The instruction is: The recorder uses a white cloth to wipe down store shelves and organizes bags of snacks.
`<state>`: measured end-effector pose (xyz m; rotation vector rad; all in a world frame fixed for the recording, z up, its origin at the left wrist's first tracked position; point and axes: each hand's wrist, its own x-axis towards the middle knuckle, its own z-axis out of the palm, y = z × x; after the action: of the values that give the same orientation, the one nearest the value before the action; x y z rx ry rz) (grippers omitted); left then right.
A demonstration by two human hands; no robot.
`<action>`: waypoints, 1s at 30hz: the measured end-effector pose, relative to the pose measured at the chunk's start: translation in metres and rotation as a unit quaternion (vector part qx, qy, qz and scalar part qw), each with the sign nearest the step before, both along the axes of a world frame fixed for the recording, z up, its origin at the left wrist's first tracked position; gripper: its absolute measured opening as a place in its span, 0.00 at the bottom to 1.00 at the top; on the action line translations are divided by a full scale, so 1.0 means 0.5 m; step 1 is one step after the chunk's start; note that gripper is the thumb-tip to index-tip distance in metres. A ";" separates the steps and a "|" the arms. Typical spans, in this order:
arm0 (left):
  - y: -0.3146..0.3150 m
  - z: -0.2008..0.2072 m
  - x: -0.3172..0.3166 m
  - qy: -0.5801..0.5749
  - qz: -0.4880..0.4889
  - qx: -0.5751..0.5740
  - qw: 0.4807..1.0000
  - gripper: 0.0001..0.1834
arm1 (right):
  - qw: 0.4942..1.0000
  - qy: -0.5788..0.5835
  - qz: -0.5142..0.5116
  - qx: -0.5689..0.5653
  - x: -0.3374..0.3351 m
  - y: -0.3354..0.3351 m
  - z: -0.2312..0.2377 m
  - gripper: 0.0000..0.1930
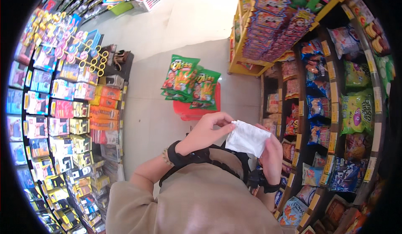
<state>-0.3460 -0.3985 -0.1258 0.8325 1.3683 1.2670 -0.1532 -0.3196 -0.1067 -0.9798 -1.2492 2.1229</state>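
Observation:
Between my two hands, in front of my body, is a white folded cloth or tissue point(248, 137); which of the two I cannot tell. My left hand point(209, 130) pinches its upper left corner between thumb and fingers. At the right edge, my right hand point(273, 156) grips it, with the fingers partly hidden behind it. Both wrists carry black straps, and a beaded bracelet point(168, 158) circles the left one. Beyond my hands, several green snack bags point(205, 87) lie piled on a red stool or bin point(188, 111), whose kind the bags partly hide.
Shelves of bagged snacks point(318, 104) line the right side. A yellow display rack point(247, 66) with hanging packets stands at the far right. On the left are shelves of boxed and packaged goods point(63, 125). A white basket point(147, 1) sits at the far end of the tiled floor point(146, 79).

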 end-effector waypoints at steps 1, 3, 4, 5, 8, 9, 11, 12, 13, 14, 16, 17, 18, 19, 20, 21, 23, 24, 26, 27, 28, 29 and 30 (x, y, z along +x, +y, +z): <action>-0.024 -0.005 -0.014 -0.002 0.006 -0.004 1.000 0.10 | 1.000 -0.002 0.006 -0.004 -0.017 -0.017 -0.009 0.18; -0.066 -0.012 -0.040 0.004 0.021 -0.001 1.000 0.09 | 1.000 -0.011 0.011 -0.009 -0.050 -0.045 -0.030 0.17; -0.087 -0.020 -0.052 0.004 0.023 -0.023 0.999 0.09 | 1.000 -0.014 0.007 -0.022 -0.072 -0.056 -0.030 0.15; -0.104 -0.030 -0.066 0.000 0.030 -0.027 0.999 0.09 | 0.999 -0.018 0.014 -0.025 -0.088 -0.062 -0.040 0.15; -0.130 -0.038 -0.088 0.045 0.064 -0.020 0.997 0.09 | 0.994 -0.082 0.069 -0.005 -0.112 -0.068 -0.051 0.14; -0.138 -0.042 -0.098 0.042 0.068 -0.023 0.997 0.09 | 0.994 -0.084 0.073 -0.008 -0.125 -0.068 -0.061 0.14; -0.148 -0.061 -0.119 0.062 0.086 -0.068 0.992 0.09 | 0.993 -0.066 0.070 -0.064 -0.145 -0.062 -0.096 0.12; -0.149 -0.077 -0.134 0.059 0.087 -0.072 0.992 0.09 | 0.993 -0.069 0.071 -0.067 -0.156 -0.055 -0.106 0.12; -0.151 -0.097 -0.151 0.101 0.110 -0.072 0.986 0.09 | 0.989 -0.116 0.082 -0.033 -0.172 -0.045 -0.114 0.12; -0.153 -0.118 -0.171 0.144 0.131 -0.071 0.978 0.10 | 0.983 -0.161 0.093 0.003 -0.189 -0.035 -0.125 0.12; -0.144 -0.160 -0.215 0.205 0.160 -0.091 0.961 0.11 | 0.982 -0.171 0.079 0.020 -0.229 -0.019 -0.166 0.11; -0.135 -0.181 -0.238 0.267 0.188 -0.107 0.939 0.13 | 0.981 -0.178 0.064 0.040 -0.249 -0.005 -0.193 0.11; -0.119 -0.202 -0.259 0.270 0.191 -0.109 0.937 0.13 | 0.982 -0.174 0.068 0.039 -0.268 0.024 -0.226 0.11; -0.107 -0.222 -0.282 0.363 0.198 -0.107 0.904 0.13 | 0.979 -0.148 0.134 0.049 -0.288 0.044 -0.265 0.11; -0.102 -0.240 -0.307 0.454 0.199 -0.104 0.862 0.14 | 0.972 -0.118 0.198 0.056 -0.311 0.052 -0.302 0.12; -0.093 -0.265 -0.333 0.463 0.196 -0.106 0.858 0.14 | 0.973 -0.107 0.196 0.052 -0.337 0.058 -0.344 0.12; -0.070 -0.303 -0.376 0.427 0.226 -0.151 0.863 0.15 | 0.956 -0.145 0.240 0.085 -0.380 0.070 -0.423 0.13; -0.052 -0.320 -0.396 0.406 0.217 -0.189 0.868 0.19 | 0.955 -0.128 0.251 0.095 -0.393 0.075 -0.470 0.14; -0.057 -0.380 -0.441 0.421 0.243 -0.202 0.850 0.22 | 0.948 -0.154 0.264 0.094 -0.431 0.058 -0.508 0.15; -0.052 -0.412 -0.459 0.427 0.274 -0.202 0.838 0.25 | 0.937 -0.189 0.275 0.107 -0.442 0.060 -0.534 0.16; -0.039 -0.422 -0.473 0.398 0.268 -0.231 0.846 0.29 | 0.926 -0.195 0.301 0.119 -0.453 0.068 -0.557 0.19; -0.030 -0.442 -0.487 0.395 0.263 -0.234 0.849 0.29 | 0.926 -0.200 0.299 0.114 -0.460 0.079 -0.580 0.19; -0.050 -0.469 -0.511 0.332 0.290 -0.251 0.862 0.31 | 0.917 -0.212 0.322 0.097 -0.494 0.076 -0.562 0.23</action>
<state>-0.6013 -0.4237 -0.3603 0.4988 2.5221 0.9780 -0.4001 -0.2815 -0.3877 -1.0764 -2.2078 2.2360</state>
